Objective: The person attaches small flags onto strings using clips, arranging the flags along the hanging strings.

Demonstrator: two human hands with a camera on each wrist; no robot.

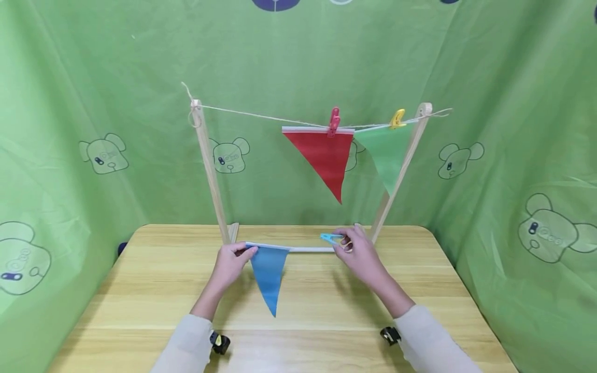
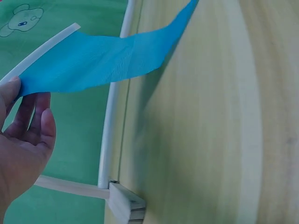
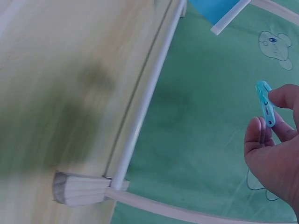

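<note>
A blue triangular flag with a white top edge hangs from my left hand, which pinches it at its upper left corner. In the left wrist view the flag stretches away from the thumb and fingers. My right hand holds a light blue clothespin between thumb and fingers, apart from the flag. Above, a string runs between two wooden posts. On it hang a red flag under a red clothespin and a green flag under a yellow clothespin.
The left post and right post rise at the back of the wooden table. A white bar joins them low down, behind the hands. Green cloth with bear drawings surrounds the table.
</note>
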